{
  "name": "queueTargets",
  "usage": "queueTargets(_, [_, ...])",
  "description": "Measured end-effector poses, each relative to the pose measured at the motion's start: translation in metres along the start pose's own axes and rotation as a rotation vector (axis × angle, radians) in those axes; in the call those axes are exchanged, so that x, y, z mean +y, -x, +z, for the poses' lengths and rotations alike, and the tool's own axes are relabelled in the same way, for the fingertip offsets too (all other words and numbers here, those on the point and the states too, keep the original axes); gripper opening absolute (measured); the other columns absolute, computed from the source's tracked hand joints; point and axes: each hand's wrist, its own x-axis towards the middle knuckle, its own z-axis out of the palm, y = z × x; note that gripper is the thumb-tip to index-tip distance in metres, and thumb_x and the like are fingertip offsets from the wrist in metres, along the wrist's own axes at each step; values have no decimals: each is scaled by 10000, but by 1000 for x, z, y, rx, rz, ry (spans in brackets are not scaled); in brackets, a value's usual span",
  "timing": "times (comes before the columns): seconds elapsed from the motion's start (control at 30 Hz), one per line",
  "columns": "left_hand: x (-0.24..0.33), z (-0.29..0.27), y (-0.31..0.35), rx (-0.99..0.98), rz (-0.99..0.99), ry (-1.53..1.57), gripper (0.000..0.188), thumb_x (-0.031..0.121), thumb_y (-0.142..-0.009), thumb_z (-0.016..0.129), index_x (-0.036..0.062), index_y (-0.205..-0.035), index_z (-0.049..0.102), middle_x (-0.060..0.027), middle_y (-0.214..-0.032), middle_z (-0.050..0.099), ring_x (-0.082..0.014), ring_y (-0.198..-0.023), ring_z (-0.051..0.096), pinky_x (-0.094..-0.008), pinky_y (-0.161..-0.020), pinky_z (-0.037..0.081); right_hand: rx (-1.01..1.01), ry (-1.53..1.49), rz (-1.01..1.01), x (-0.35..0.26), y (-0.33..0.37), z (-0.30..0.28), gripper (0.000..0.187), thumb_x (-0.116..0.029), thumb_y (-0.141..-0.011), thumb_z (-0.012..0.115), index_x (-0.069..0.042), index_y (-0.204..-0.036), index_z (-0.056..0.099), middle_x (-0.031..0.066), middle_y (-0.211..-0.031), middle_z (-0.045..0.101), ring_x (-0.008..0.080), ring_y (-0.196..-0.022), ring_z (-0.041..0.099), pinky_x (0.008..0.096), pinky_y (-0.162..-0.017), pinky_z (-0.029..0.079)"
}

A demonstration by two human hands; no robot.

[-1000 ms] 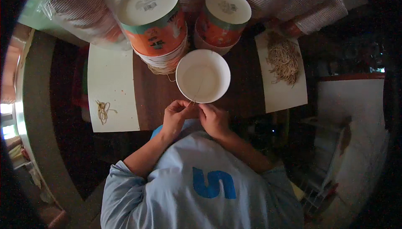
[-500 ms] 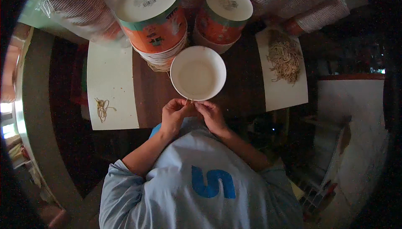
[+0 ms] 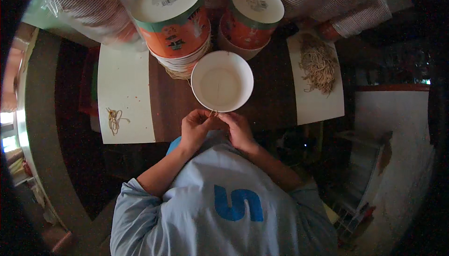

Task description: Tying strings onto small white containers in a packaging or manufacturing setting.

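Observation:
A white paper bucket (image 3: 246, 86) stands mouth up at the near middle of the table, and its inside looks bare. Right at its near rim, a thin tan cord (image 3: 213, 113) forms a small loop between my fingers. My left hand (image 3: 194, 127) pinches the cord from the left, thumb against fingers. From the other side my right hand (image 3: 240, 129) pinches it too, fingertips close to the bucket's rim. How the cord meets the bucket wall is hidden by my fingers.
Behind stand two stacks of upturned orange-and-green paper buckets (image 3: 175, 40) (image 3: 252, 29). Cords lie tangled in a pile (image 3: 319, 69) at right, with a few strands (image 3: 113, 120) at left. Plastic-wrapped bucket stacks (image 3: 91, 10) line the back of the dark brown table (image 3: 271, 92).
The cord between my fingertips now shows as a clearer raised loop. My hands have barely moved, and both still pinch at the bucket's near rim.

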Motion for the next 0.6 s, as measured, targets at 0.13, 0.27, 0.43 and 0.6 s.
queueTargets(0.13, [0,1,3,29,82,-23,90,13,-816,598,-33,-876,549,-90,-826,624,-142,-757,610,-272,-713,503,-45,-247,133,-11,7,6,187,-228,-857,539,-72,-901,633,-15,-796,608,70,-712,544,216,-634,412])
queueTargets(0.27, [-3,4,8,-5,200,20,76,-18,-817,566,-35,-891,556,-83,-857,607,-145,-765,597,-262,-717,489,-57,-254,120,-8,7,7,166,-242,-854,546,-101,-889,625,-42,-738,571,57,-640,493,208,-563,365])
queueTargets(0.43, [-12,-4,5,29,381,-357,128,-10,-753,601,-9,-880,587,-91,-841,590,-165,-756,590,-260,-696,481,-36,-189,128,-1,4,2,168,-247,-857,545,-109,-916,619,-48,-748,564,45,-630,474,206,-542,345])
queueTargets(0.6, [-1,-1,6,63,494,-615,168,32,-698,647,7,-858,604,-107,-837,589,-194,-750,595,-276,-683,480,-64,-212,127,-6,7,3,177,-240,-871,527,-102,-940,614,-41,-770,578,44,-636,475,205,-540,336])
